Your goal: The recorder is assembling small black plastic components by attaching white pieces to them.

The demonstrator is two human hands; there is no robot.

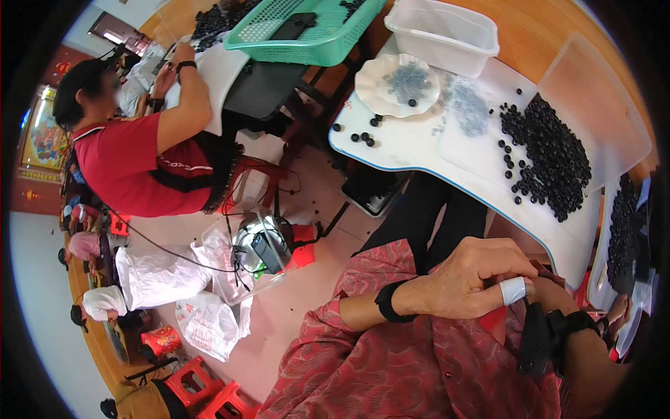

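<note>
My left hand point(469, 279) reaches across my lap with its fingers curled in and a strip of white tape round the thumb. It meets my right hand point(553, 295), which lies mostly behind it; whether anything is between them is hidden. The right hand's fingers do not show. Both wrists wear black bands, and a black device point(534, 341) sits by the right one. Beyond them, a heap of small black round parts point(551, 157) covers the right of the white tabletop point(419, 150). A scalloped white plate point(364, 89) holds tiny grey-clear pieces and a black part.
More grey-clear pieces point(469, 108) lie beside the plate, near a white plastic tub point(441, 38). A translucent panel point(593, 105) stands at the right. At the left sits a co-worker in red point(129, 171), by a green basket point(307, 42). White sacks point(160, 276) and red stools point(192, 380) occupy the floor.
</note>
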